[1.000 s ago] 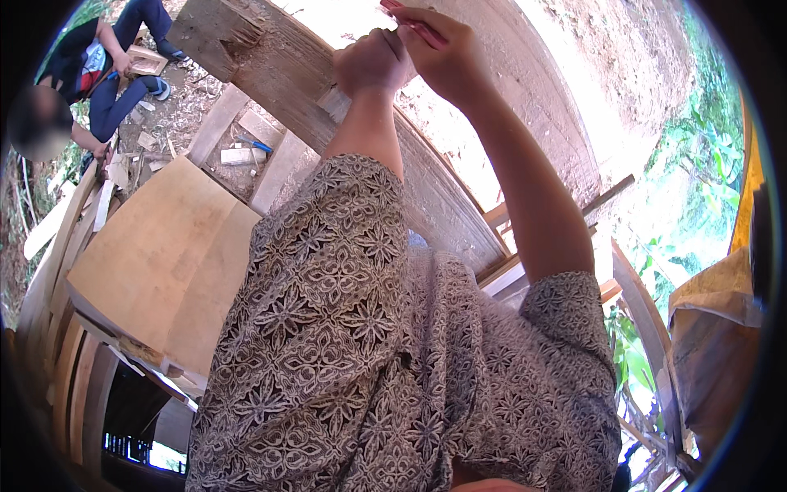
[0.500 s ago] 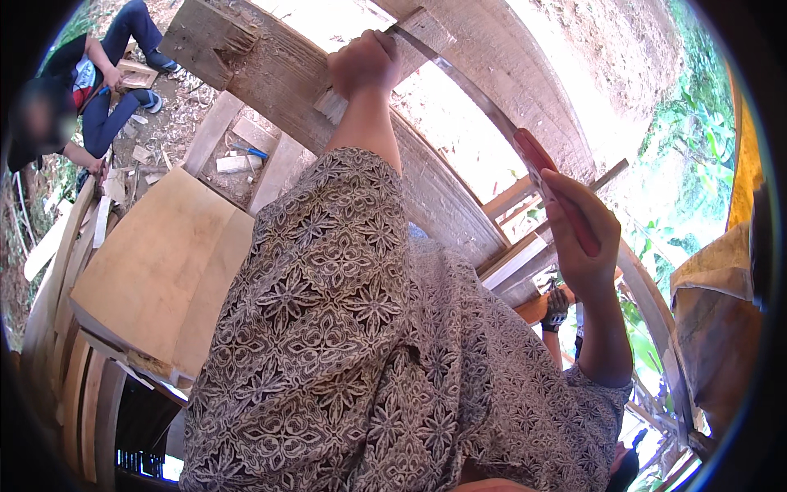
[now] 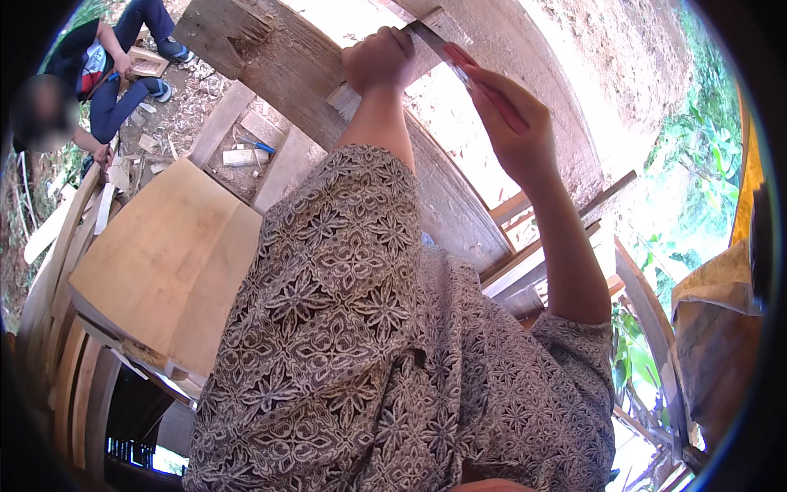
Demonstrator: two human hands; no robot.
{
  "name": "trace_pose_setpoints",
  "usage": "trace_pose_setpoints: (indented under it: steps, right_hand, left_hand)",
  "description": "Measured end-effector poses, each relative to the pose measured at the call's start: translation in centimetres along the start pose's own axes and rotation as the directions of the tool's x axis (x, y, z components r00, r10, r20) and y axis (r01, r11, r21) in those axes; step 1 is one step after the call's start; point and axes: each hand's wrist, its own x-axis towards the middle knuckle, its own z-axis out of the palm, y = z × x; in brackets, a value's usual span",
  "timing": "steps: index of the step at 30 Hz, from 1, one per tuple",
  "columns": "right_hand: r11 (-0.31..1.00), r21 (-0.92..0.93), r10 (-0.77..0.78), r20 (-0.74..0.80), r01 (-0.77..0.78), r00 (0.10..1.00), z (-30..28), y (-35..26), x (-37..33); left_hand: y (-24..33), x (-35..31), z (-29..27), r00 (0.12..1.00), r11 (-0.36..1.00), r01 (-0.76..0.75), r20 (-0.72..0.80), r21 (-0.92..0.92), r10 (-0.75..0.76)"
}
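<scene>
My right hand point(image 3: 525, 131) is wrapped round the red handle point(image 3: 500, 107) of a hand saw. The saw's thin metal blade point(image 3: 428, 39) meets a short piece of wood point(image 3: 444, 25), and most of its length is hidden beyond the wood. My left hand point(image 3: 379, 61) is closed in a fist on that wood, close beside the blade. The piece bridges from a thick rough beam point(image 3: 299, 74) to a wide pale plank point(image 3: 525, 74).
At the far left another person point(image 3: 106, 74) sits among shavings, hands on wood. A smooth pale wooden panel point(image 3: 164, 254) stands left of me. Offcuts and a blue-handled tool point(image 3: 264, 147) lie on the ground. Brown-yellow sheeting point(image 3: 717, 328) hangs at the right.
My right hand has pushed the saw forward and left, bringing the handle close to the wood, so less blade shows. My left hand keeps its grip. The view has shifted slightly.
</scene>
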Motion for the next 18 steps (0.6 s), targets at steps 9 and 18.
trace_pose_setpoints:
  steps: [9,18]
  right_hand:
    - [0.958,-0.252,0.154,0.051,-0.137,0.987,-9.1,-7.0,-10.6]
    - [0.999,-0.029,-0.033,-0.051,0.032,0.998,4.0,1.6,6.9]
  left_hand:
    - [-0.3,-0.2,0.0,0.999,0.999,0.031,0.033,0.034,-0.032]
    - [0.5,-0.1,-0.7,1.0,0.999,0.016,0.023,-0.032,-0.016]
